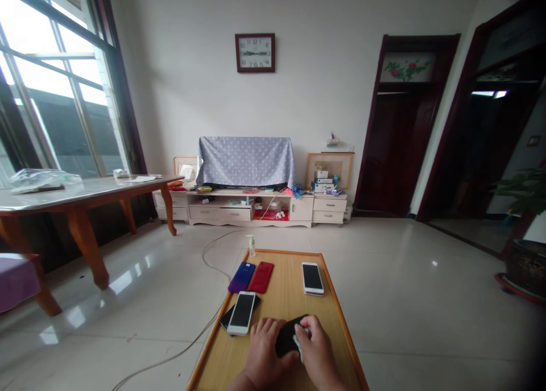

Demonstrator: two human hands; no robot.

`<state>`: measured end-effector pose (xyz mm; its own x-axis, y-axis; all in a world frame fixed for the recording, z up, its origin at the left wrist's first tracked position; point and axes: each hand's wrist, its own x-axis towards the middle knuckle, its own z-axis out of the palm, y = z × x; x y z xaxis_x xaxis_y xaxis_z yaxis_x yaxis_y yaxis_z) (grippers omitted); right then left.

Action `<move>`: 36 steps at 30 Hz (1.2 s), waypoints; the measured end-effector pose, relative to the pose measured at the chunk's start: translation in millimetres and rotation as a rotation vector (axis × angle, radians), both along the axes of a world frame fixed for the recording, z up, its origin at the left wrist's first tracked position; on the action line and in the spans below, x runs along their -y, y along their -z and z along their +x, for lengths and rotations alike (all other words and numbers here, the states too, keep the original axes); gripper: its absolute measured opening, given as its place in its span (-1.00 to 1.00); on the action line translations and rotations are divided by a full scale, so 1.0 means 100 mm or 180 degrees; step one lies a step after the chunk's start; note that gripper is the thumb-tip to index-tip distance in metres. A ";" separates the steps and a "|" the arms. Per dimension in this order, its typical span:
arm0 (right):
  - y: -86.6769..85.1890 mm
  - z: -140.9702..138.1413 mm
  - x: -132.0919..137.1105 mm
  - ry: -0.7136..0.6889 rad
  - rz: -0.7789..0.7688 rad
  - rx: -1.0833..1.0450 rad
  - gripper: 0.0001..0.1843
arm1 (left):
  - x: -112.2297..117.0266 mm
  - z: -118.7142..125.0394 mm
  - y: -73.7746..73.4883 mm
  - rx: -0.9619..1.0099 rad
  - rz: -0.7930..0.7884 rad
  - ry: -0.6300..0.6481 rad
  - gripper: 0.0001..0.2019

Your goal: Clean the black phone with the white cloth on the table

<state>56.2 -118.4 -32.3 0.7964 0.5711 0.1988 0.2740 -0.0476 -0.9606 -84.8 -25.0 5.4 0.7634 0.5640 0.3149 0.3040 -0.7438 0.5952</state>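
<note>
A black smartphone (285, 340) lies on the small wooden table (294, 266), close in front of me. My left hand (265, 348) grips its left side, thumb along the near edge. Pinched in the fingers of my right hand (316, 345) is a small white cloth or tissue (297, 345), pressed against the phone's right part; much of it is hidden by the hand. Beyond my left hand, a white phone (242, 313) rests on top of a dark phone (226, 318). Past those lie a blue-purple phone (242, 277) and a red phone (261, 277).
Toward the table's far right sits another white phone (313, 278), and a clear pump bottle (251, 246) stands at the far left corner. A cable (187, 345) runs over the floor on the left. Farther back is a low cabinet (222, 213) with a cloth-covered object.
</note>
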 end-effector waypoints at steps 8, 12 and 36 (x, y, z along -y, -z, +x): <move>-0.10 -0.10 -0.08 -0.0138 0.0117 0.0049 -0.53 | -0.01 0.06 -0.02 -0.0037 0.0119 -0.0112 -0.85; -0.10 -0.14 0.00 -0.0132 0.0166 0.0118 -0.50 | -0.02 0.04 -0.01 0.0068 0.0083 -0.0361 -0.78; 0.11 -0.11 -0.10 0.0068 -0.0362 0.2063 -0.68 | -0.18 -0.17 0.13 -0.0401 0.0326 0.0038 -0.42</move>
<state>45.5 -108.0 -43.7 0.5472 0.6022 0.5814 0.7931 -0.1510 -0.5901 -101.6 -7.4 -7.8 0.8068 0.5246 0.2717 0.3623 -0.8026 0.4739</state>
